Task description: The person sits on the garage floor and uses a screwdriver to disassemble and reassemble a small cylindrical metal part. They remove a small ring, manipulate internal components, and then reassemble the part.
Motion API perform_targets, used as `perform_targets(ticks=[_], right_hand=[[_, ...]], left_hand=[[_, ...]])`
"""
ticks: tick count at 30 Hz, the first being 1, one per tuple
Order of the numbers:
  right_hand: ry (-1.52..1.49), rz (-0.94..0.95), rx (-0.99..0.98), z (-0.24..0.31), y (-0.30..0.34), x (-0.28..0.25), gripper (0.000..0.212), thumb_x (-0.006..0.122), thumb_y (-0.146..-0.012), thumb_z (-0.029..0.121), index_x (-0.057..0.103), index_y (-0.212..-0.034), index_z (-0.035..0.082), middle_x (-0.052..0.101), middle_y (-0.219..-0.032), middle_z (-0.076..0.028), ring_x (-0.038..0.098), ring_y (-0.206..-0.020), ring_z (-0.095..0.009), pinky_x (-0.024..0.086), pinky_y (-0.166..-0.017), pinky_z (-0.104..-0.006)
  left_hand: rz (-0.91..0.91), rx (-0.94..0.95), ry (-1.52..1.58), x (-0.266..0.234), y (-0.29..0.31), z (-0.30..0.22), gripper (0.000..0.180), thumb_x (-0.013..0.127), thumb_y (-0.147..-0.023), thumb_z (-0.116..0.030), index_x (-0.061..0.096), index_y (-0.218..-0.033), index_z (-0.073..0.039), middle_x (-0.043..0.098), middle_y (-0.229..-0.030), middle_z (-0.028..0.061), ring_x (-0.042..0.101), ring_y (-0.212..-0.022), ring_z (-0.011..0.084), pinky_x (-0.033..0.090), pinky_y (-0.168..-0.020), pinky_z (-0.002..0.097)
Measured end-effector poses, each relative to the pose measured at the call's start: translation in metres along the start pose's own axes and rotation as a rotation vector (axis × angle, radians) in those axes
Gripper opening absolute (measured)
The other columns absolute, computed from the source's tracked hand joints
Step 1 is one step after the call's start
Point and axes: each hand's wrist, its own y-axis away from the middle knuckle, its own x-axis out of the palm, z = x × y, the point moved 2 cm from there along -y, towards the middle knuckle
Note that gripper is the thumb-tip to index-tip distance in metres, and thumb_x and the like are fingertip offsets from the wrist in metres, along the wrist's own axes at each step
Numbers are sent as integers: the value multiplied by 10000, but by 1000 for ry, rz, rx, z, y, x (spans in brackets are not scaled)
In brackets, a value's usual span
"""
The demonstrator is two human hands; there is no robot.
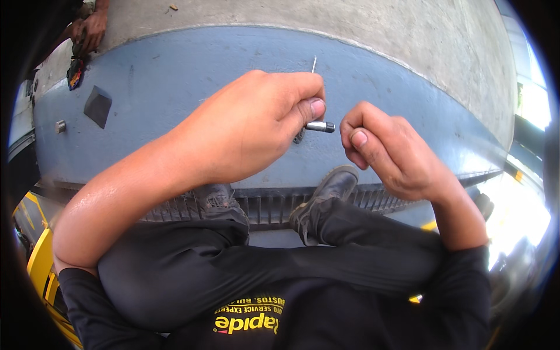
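Observation:
My left hand point(256, 119) is closed, its thumb pressed against the curled fingers. Out of that grip, toward the right, sticks a short silver cylinder with a black tip point(319, 126); the rest of it is hidden in the hand. A small dark metal piece point(300, 135) shows just below the fingers. Past the knuckles a thin pale rod point(314, 64) is visible, and I cannot tell whether it is held or lies behind. My right hand point(388, 149) is just right of the black tip, apart from it, fingers curled and thumb against them. What it may hold is hidden.
A blue-painted floor point(192, 64) lies beyond my boots point(335, 184), crossed by a dark metal grate point(268, 204). At the left are a dark flat piece point(98, 107) and a small metal cylinder point(60, 126). Another person's hands point(90, 32) are at the upper left.

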Motion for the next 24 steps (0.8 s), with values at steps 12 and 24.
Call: perform_targets(ticks=[12, 24], right_hand=[[-290, -47, 171, -12, -10, 0, 162, 590, -1045, 179, 624, -1077, 24, 592, -885, 9, 504, -769, -56, 423, -666, -216], [548, 33, 232, -213, -43, 15, 214, 475, -971, 86, 646, -1075, 11, 668, -941, -207, 655, -958, -377, 509, -880, -477]], left_hand=[[103, -21, 139, 2, -1, 2, 264, 568, -1002, -245, 640, -1072, -1, 550, -795, 26, 494, -770, 109, 433, -722, 296], [-59, -105, 208, -8, -2, 70, 352, 589, -1035, -382, 687, -1215, -96, 464, -746, -68, 408, -678, 42, 352, -612, 221]])
